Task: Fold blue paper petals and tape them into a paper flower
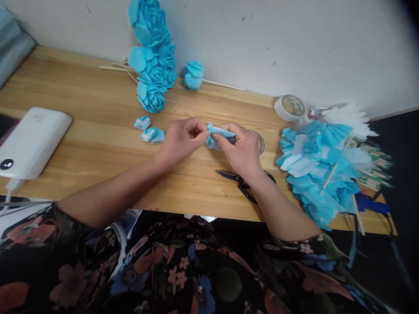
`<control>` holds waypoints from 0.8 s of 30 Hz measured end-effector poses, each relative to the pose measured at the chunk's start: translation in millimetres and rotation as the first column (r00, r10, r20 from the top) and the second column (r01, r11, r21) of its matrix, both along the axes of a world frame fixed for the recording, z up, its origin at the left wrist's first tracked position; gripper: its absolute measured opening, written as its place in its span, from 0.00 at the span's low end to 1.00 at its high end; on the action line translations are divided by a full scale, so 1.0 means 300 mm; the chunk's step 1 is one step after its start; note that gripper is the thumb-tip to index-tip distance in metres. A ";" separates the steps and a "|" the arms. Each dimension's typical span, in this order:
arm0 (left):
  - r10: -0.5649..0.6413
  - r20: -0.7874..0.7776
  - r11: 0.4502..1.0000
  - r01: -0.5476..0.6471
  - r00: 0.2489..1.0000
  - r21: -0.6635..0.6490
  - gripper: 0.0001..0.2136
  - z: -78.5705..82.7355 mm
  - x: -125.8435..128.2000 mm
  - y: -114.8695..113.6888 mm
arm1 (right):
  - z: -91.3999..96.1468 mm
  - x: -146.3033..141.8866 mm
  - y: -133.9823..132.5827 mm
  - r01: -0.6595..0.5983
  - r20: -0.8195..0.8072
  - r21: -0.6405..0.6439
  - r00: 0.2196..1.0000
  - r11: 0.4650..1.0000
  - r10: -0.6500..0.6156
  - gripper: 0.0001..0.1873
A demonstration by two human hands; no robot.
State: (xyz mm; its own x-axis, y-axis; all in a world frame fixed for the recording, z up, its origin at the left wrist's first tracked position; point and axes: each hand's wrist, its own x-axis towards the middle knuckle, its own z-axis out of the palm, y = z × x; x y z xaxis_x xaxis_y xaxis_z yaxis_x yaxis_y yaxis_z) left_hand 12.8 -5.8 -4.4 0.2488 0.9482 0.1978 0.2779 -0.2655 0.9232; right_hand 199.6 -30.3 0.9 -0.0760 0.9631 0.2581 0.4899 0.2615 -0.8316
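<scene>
Both my hands meet over the middle of the wooden table [81, 100]. My left hand [181, 139] pinches one end of a small folded piece of light blue paper [218, 133]. My right hand [240, 150] is curled around the other end of the same piece. Black scissors [244, 185] lie on the table right under my right wrist. A clear tape roll [261, 140] sits partly hidden behind my right hand. Two small folded blue paper bits [149, 130] lie just left of my left hand.
Blue paper roses [153, 56] on wooden sticks lean at the wall, with a single rose [194, 75] beside them. A white tape roll [290, 107] stands at the back right. A heap of blue and white paper sheets [322, 165] fills the right side. A white power bank [31, 141] lies at the left.
</scene>
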 end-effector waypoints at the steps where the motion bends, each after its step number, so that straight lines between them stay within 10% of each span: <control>1: -0.011 0.005 1.000 0.011 1.000 -0.003 0.07 0.000 0.000 0.001 | 0.001 0.001 0.000 -0.018 0.001 -0.010 1.000 1.000 0.018 0.06; 13: -0.169 0.245 0.945 0.227 0.955 -0.235 0.11 -0.012 -0.014 0.030 | 0.039 0.036 0.002 -0.115 0.041 -0.051 0.992 0.992 0.117 0.09; 24: -0.187 0.597 0.805 0.470 0.780 -0.362 0.17 -0.009 -0.013 0.026 | 0.011 0.039 0.020 -0.260 -0.388 -0.209 0.907 0.943 0.164 0.21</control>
